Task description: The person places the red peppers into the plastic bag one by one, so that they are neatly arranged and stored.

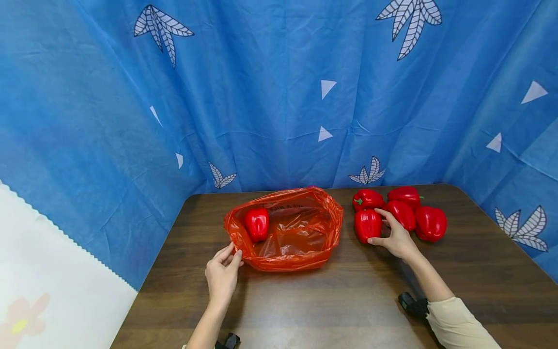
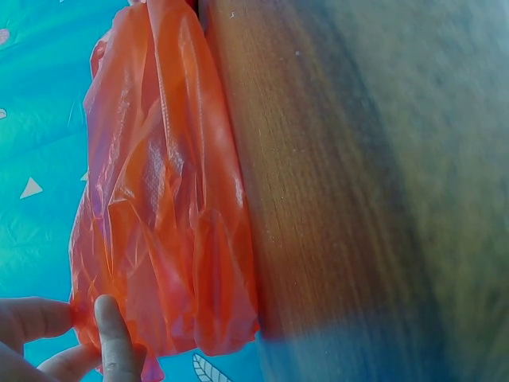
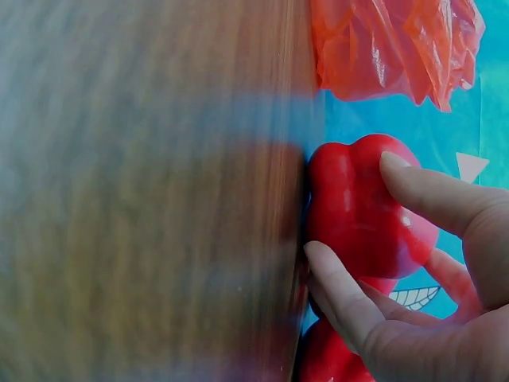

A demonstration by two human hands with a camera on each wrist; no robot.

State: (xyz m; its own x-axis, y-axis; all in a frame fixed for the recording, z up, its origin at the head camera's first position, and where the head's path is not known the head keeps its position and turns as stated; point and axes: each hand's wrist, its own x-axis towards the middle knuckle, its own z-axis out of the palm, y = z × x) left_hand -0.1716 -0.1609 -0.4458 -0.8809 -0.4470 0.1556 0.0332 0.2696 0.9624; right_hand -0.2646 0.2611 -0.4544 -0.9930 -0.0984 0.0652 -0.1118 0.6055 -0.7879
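An open red plastic bag (image 1: 287, 264) stands on the table, with one red bell pepper (image 1: 257, 224) inside at its left. My left hand (image 1: 223, 274) pinches the bag's near left rim between thumb and fingers; the bag's creased side (image 2: 171, 183) fills much of the left wrist view. To the right of the bag, my right hand (image 1: 397, 237) has its thumb and fingers around another red bell pepper (image 1: 367, 226), which rests on the table. In the right wrist view the thumb lies against this pepper (image 3: 358, 207), and part of its far side is hidden.
Several more red bell peppers sit close together behind and right of my right hand, among them one at the back (image 1: 404, 195) and one at the right (image 1: 430, 224). A blue curtain (image 1: 279, 97) hangs behind the brown wooden table (image 1: 314, 305).
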